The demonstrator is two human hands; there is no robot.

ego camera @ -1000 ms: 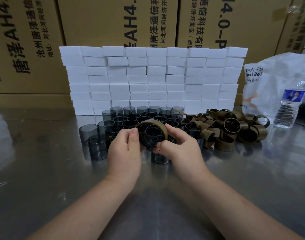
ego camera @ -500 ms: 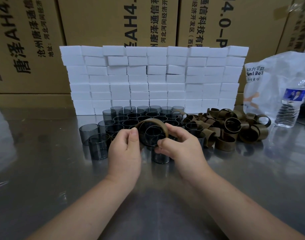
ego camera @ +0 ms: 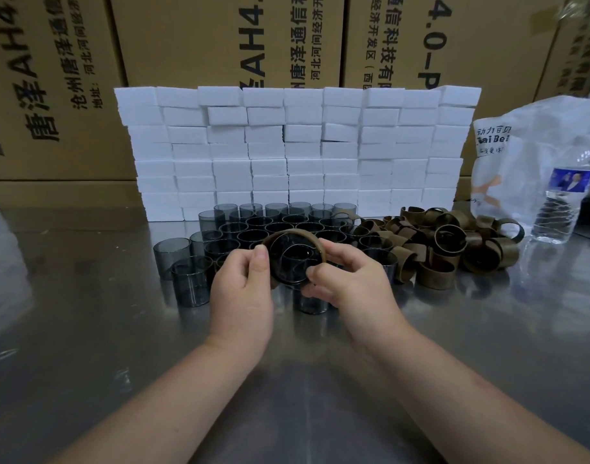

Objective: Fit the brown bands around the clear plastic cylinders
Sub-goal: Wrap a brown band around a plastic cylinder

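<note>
**Band on the cylinder, both hands working it**

Here we are, mid-fit. The left hand [ego camera: 241, 289] grips a clear cylinder [ego camera: 295, 264] raised just above the desk [ego camera: 86, 329], with its thumb pressed on the left side of the brown band [ego camera: 295, 233] looped over it. The right hand [ego camera: 350, 283] pinches the band's other side, thumb and forefinger curled at what looks like its loose end. The band arcs over the top of the cylinder. Whether it sits snug all the way round I can't tell, because the palms hide the underside.

Just behind the hands stand the bare cylinders [ego camera: 280, 222], packed upright. To their right is the heap of spare bands [ego camera: 454, 242], touching the cluster's edge. A wall of white blocks [ego camera: 297, 152] backs it all.

My read is that this is the seating step, one unit of many. Next, the right hand needs to draw the free end tight and flush while the left steadies the cylinder against twisting. The band looks springy and could pop open.
</note>
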